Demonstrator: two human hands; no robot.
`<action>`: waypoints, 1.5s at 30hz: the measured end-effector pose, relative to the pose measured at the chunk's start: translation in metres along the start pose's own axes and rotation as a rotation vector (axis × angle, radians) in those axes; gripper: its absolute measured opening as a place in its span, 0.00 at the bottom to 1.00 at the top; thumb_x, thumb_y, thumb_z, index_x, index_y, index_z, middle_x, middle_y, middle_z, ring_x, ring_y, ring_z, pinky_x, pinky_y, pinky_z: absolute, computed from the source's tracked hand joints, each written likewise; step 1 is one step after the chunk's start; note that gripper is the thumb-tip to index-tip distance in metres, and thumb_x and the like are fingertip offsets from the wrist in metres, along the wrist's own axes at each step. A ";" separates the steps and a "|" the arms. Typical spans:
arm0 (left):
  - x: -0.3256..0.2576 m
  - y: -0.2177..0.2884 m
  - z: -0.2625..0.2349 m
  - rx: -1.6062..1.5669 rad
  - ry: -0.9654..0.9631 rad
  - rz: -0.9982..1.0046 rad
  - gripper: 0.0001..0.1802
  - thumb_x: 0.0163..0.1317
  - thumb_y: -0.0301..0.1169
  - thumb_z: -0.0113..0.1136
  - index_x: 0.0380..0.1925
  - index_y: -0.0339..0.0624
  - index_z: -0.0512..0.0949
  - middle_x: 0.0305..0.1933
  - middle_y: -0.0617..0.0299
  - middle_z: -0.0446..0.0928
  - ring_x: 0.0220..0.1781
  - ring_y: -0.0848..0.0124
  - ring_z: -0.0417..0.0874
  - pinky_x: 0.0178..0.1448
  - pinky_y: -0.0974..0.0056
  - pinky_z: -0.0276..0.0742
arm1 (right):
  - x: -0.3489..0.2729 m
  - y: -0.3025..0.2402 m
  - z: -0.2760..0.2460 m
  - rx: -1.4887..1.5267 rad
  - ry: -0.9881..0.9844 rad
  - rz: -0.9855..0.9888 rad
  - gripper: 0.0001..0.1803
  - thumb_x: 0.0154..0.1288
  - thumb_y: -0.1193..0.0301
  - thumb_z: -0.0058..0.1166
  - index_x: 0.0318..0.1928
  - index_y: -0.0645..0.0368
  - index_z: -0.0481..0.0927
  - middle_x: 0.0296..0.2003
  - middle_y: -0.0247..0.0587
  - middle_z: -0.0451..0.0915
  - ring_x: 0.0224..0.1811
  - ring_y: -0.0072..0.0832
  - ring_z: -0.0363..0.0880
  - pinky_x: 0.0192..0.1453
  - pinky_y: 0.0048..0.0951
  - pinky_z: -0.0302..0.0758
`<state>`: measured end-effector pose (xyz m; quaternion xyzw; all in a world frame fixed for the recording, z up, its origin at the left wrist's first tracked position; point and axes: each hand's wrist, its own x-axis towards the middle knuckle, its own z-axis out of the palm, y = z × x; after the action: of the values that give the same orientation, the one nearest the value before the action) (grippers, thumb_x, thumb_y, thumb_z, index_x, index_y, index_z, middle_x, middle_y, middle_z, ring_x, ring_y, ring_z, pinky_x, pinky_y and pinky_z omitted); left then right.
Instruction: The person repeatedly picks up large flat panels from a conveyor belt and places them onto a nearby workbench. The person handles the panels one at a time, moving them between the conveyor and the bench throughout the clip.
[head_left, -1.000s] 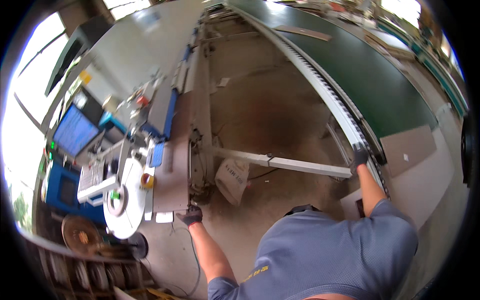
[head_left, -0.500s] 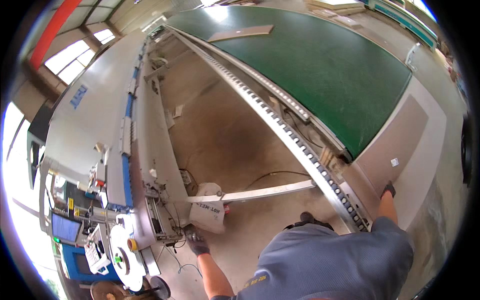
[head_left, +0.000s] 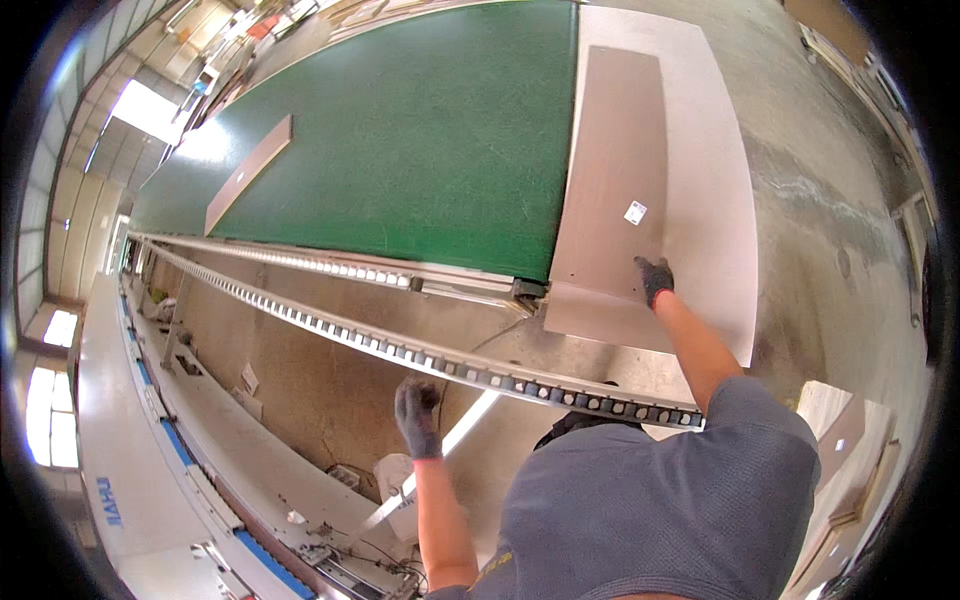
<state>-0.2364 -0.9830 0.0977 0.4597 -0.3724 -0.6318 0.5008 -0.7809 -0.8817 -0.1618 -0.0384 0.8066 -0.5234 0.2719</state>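
My right hand (head_left: 656, 281), in a dark glove with a red cuff, lies at the near right corner of a long brown panel (head_left: 612, 150), its fingers out along the surface. A small white label is stuck on the panel, which lies flat on a larger pale board (head_left: 705, 170). My left hand (head_left: 418, 412), gloved the same way, hangs in the air just short of the roller rail (head_left: 440, 362). Its fingers are loosely bent, and nothing shows in them.
A wide green conveyor belt (head_left: 420, 140) fills the far side, with a narrow brown panel (head_left: 248, 178) on it. The long grey machine (head_left: 105, 400) runs along the left. More panels (head_left: 850, 440) are stacked at my right. A metal bar (head_left: 460, 430) crosses low beside my left forearm.
My view has swung to the right. My left hand has come away from beside the grey machine toward the roller rail. My right hand remains by the brown panel's near end.
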 end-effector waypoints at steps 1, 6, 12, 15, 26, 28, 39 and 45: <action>0.010 -0.001 0.028 0.149 -0.047 -0.073 0.13 0.67 0.33 0.54 0.47 0.39 0.75 0.37 0.61 0.79 0.37 0.73 0.79 0.42 0.68 0.76 | -0.010 0.007 0.005 -0.078 0.018 -0.050 0.46 0.53 0.53 0.63 0.64 0.71 0.60 0.59 0.57 0.70 0.54 0.44 0.74 0.59 0.41 0.70; 0.039 -0.084 0.135 0.146 -0.300 -0.280 0.15 0.66 0.36 0.55 0.49 0.42 0.75 0.41 0.60 0.80 0.39 0.71 0.80 0.44 0.65 0.76 | -0.111 -0.055 -0.012 -0.103 -0.112 -0.103 0.39 0.55 0.58 0.62 0.61 0.69 0.64 0.55 0.54 0.73 0.55 0.41 0.73 0.60 0.36 0.68; 0.051 -0.217 0.164 0.190 -0.002 -0.705 0.25 0.53 0.45 0.62 0.49 0.48 0.73 0.49 0.67 0.75 0.49 0.69 0.74 0.53 0.53 0.71 | -0.163 0.017 -0.037 -0.040 -0.224 -0.081 0.32 0.58 0.55 0.58 0.58 0.61 0.68 0.48 0.50 0.74 0.49 0.37 0.74 0.51 0.38 0.72; 0.073 -0.305 0.070 0.218 -0.256 -0.582 0.25 0.54 0.42 0.61 0.49 0.42 0.73 0.53 0.60 0.74 0.55 0.66 0.74 0.56 0.52 0.71 | -0.198 0.000 -0.058 0.296 -0.356 0.482 0.28 0.58 0.57 0.59 0.56 0.57 0.70 0.44 0.46 0.75 0.46 0.36 0.74 0.47 0.38 0.73; 0.029 -0.175 0.162 -0.356 -0.153 -0.698 0.25 0.61 0.36 0.59 0.58 0.44 0.69 0.57 0.61 0.74 0.57 0.62 0.75 0.58 0.61 0.73 | -0.229 -0.062 -0.068 0.522 -0.806 0.841 0.26 0.62 0.59 0.59 0.56 0.59 0.70 0.46 0.44 0.78 0.45 0.37 0.79 0.47 0.43 0.80; 0.025 -0.145 0.182 -0.349 -0.122 -0.607 0.25 0.60 0.37 0.61 0.56 0.42 0.71 0.55 0.62 0.75 0.55 0.64 0.76 0.57 0.62 0.73 | -0.232 -0.091 -0.066 0.443 -0.954 0.702 0.27 0.61 0.58 0.60 0.55 0.61 0.71 0.44 0.43 0.79 0.43 0.36 0.80 0.48 0.41 0.79; -0.037 0.070 0.125 0.070 -0.092 0.104 0.24 0.56 0.35 0.65 0.50 0.32 0.74 0.47 0.56 0.79 0.45 0.70 0.80 0.49 0.64 0.76 | -0.197 -0.187 -0.016 1.083 -0.827 0.625 0.39 0.66 0.39 0.34 0.62 0.58 0.67 0.64 0.45 0.66 0.63 0.46 0.65 0.68 0.49 0.59; -0.152 0.170 0.058 0.561 -0.075 0.647 0.33 0.53 0.39 0.68 0.57 0.39 0.69 0.56 0.53 0.74 0.56 0.68 0.74 0.59 0.60 0.70 | -0.278 -0.204 0.087 0.775 -0.846 0.378 0.40 0.61 0.39 0.41 0.65 0.52 0.63 0.66 0.45 0.63 0.65 0.48 0.62 0.67 0.58 0.55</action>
<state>-0.2312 -0.8718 0.3055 0.4142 -0.6727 -0.3328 0.5149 -0.5490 -0.9486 0.0989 0.0026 0.3720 -0.6610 0.6516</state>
